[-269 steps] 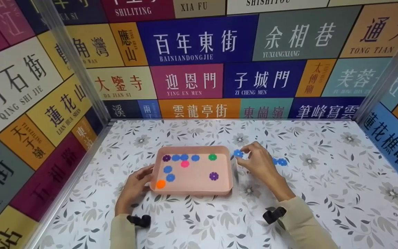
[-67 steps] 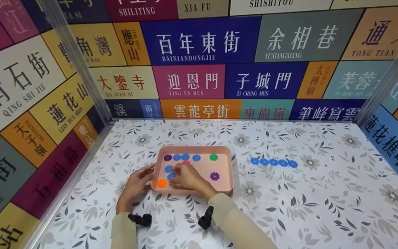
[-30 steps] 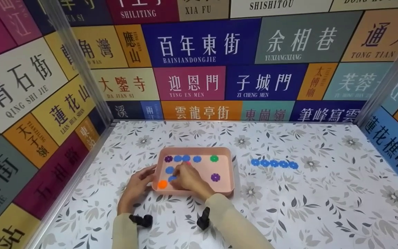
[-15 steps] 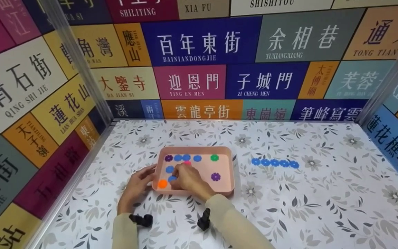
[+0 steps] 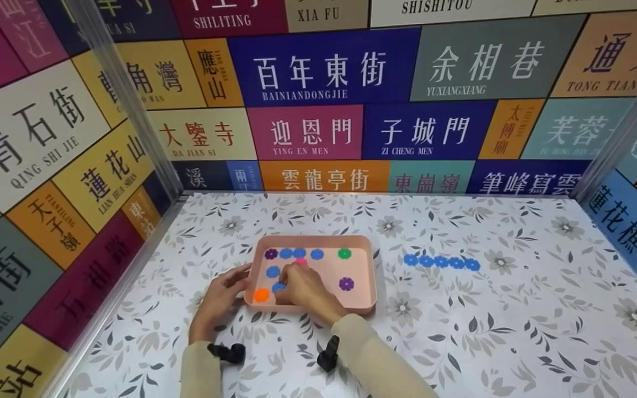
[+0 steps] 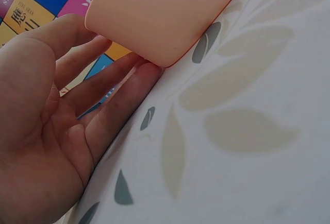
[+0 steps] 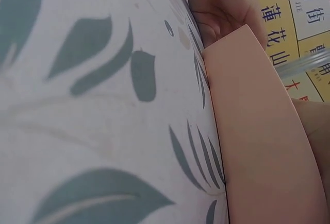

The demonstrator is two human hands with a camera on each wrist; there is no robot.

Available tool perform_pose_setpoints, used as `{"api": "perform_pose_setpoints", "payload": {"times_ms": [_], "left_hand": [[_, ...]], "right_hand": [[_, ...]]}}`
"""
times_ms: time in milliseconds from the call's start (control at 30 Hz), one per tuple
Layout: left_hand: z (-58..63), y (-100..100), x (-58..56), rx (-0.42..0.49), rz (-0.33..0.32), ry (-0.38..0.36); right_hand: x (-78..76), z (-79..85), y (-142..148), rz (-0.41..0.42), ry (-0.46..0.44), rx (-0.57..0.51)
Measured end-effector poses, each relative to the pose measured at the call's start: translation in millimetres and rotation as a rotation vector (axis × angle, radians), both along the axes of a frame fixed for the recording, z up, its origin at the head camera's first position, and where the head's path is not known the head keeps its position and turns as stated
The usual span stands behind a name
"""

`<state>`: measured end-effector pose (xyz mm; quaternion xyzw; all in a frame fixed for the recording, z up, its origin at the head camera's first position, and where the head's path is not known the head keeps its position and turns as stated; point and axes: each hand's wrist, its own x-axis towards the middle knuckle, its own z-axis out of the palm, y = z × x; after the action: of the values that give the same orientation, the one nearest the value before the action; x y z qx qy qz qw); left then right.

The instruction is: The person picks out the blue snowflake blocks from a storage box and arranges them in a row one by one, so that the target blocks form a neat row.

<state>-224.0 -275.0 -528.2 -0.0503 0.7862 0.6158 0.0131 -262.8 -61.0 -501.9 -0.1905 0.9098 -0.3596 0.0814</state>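
A pink tray [image 5: 312,310] stands on the table, with small flower-shaped plastic pieces lying in it. My left hand [image 5: 220,298] lies beside the tray's left end; in the left wrist view its fingers [image 6: 124,92] reach to the tray's lower corner. My right hand [image 5: 307,287] bends over the near left part of the tray, thumb and fingers curled at a blue flower piece [image 5: 278,287], which they partly cover. Another blue piece [image 5: 272,271] and an orange piece [image 5: 261,294] lie close by. In the right wrist view the tray wall [image 7: 263,141] hides my right fingertips.
To the right of the tray lies a row of several blue flower pieces [image 5: 441,262], end to end. Farther back in the tray are a purple piece [image 5: 271,254], a pink piece [image 5: 301,262] and a green piece [image 5: 344,253]. Sign-covered walls [image 5: 318,66] enclose the table.
Since the oldest frame, my right hand has set down a blue piece, making the row longer, and come back into the tray. Lately the blue piece at its fingertips shifted slightly right.
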Motion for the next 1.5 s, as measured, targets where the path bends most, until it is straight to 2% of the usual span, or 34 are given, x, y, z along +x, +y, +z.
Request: {"api": "perform_pose_setpoints", "payload": {"times_ms": [233, 600, 667, 767, 900, 1133, 1233, 1500], "left_hand": [[0.2, 1, -0.3, -0.016, 0.001, -0.018], [0.0, 0, -3.1, -0.038, 0.032, -0.11], [0.3, 0, -2.5, -0.033, 0.03, -0.113], [0.6, 1, -1.5, -0.015, 0.022, -0.083], [0.6, 1, -1.9, -0.008, 0.027, -0.081], [0.0, 1, -3.6, -0.037, 0.035, -0.125], [-0.4, 1, -2.7, -0.04, 0.03, -0.117], [0.6, 3, -1.6, -0.038, 0.024, -0.099]], "right_hand": [[0.4, 1.3, 2, -0.017, -0.031, -0.012], [-0.6, 4.8, 19, -0.066, -0.058, -0.031], [-1.3, 5.5, 24, -0.067, -0.034, -0.03], [-2.2, 7.1, 31, -0.054, 0.058, -0.007], [-2.0, 10.9, 42, -0.059, 0.151, 0.022], [2.7, 16.4, 61, -0.078, 0.196, 0.036], [4.7, 18.6, 70, -0.093, 0.209, 0.049], [7.4, 24.4, 101, -0.133, 0.328, 0.036]]}}
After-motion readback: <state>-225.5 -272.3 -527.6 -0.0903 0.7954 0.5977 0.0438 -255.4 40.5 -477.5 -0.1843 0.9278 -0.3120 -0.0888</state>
